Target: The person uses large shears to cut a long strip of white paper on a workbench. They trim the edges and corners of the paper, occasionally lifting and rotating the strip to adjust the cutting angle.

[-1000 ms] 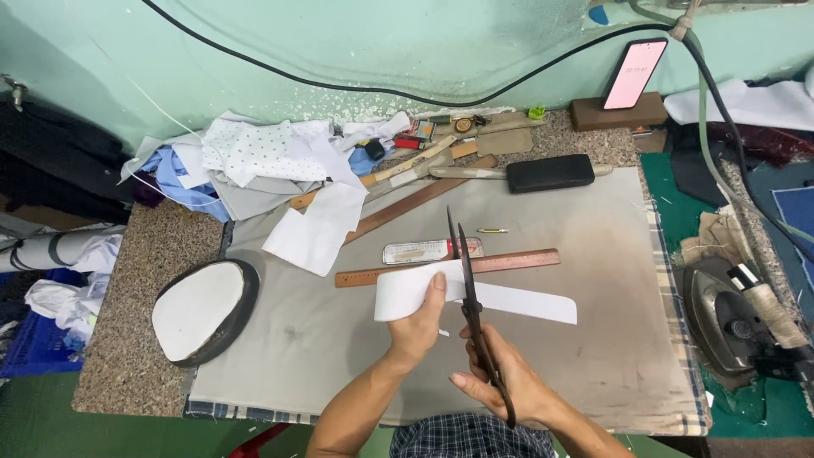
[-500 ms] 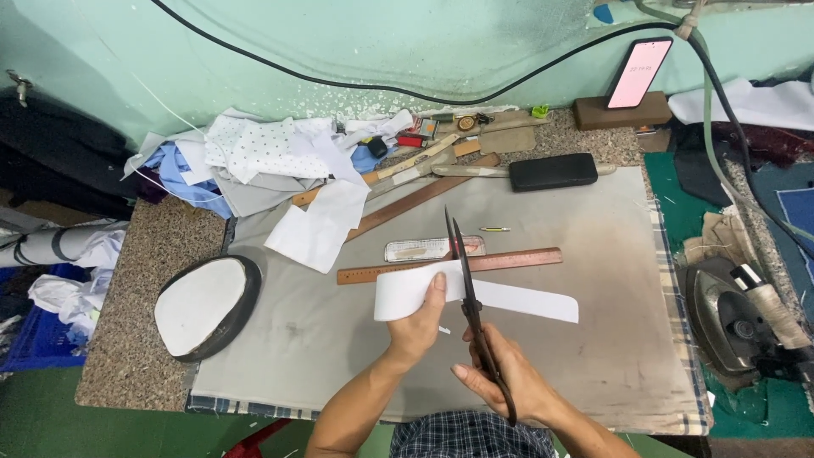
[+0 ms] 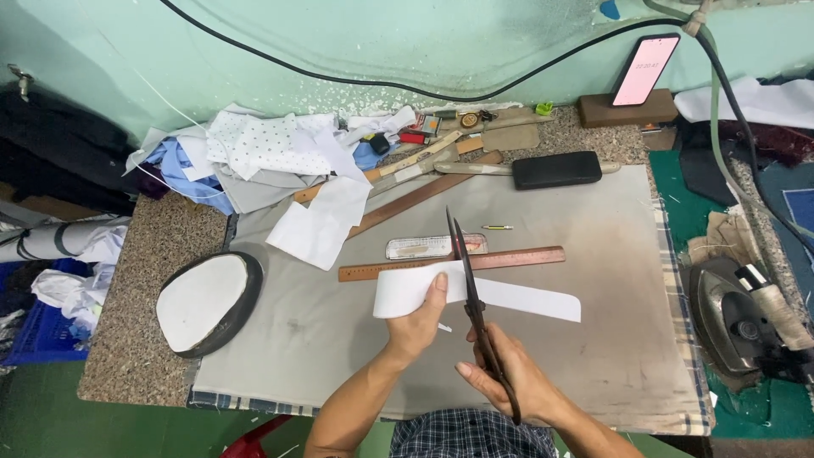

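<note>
While the left hand (image 3: 417,326) pinches the thin, floppy white strip (image 3: 475,294) at its left end, the right hand (image 3: 509,382) grips scissors (image 3: 471,293), blades closed over it.

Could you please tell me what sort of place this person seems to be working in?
Most likely a tailor's or sewing workshop. The right hand works large scissors through a white fabric strip held by the left hand, a wooden ruler lies on the padded table, and a heavy iron sits at the right.
</note>
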